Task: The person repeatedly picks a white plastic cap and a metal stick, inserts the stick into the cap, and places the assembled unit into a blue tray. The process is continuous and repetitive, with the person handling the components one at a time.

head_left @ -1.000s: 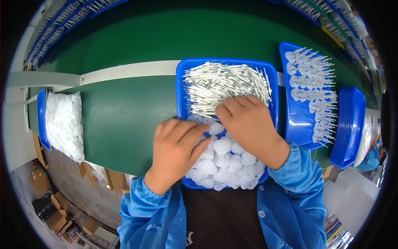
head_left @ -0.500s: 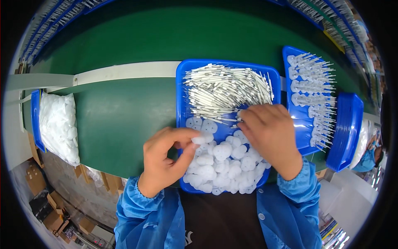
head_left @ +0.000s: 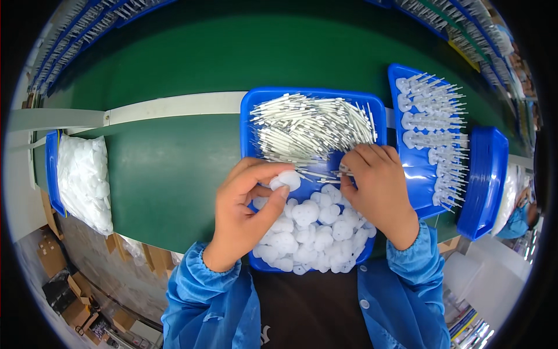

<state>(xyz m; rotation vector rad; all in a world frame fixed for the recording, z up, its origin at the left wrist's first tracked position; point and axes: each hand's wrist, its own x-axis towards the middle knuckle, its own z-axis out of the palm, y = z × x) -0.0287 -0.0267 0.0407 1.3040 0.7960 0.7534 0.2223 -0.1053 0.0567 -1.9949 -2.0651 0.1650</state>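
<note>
A blue tray [head_left: 246,125] in front of me holds a heap of thin white rods [head_left: 311,125] at its far end and a pile of translucent white plastic discs [head_left: 308,235] at its near end. My left hand [head_left: 239,203] pinches a few of the white discs [head_left: 286,181] between thumb and forefinger, above the pile. Over the tray's right side, my right hand [head_left: 378,189] is closed with its fingertips around some thin rods [head_left: 343,170]. How many it holds is hidden by the fingers.
Right of the tray, a second blue tray [head_left: 419,168] carries rows of discs with rods through them. Beyond it stand stacked blue trays [head_left: 484,180]. At the far left, a bag of white pieces [head_left: 87,183] leans in a blue tray. A pale rail [head_left: 174,104] crosses the green table [head_left: 174,168].
My left hand has moved right and slightly up with its discs. My right hand has drawn rods a little nearer to me, away from the heap.
</note>
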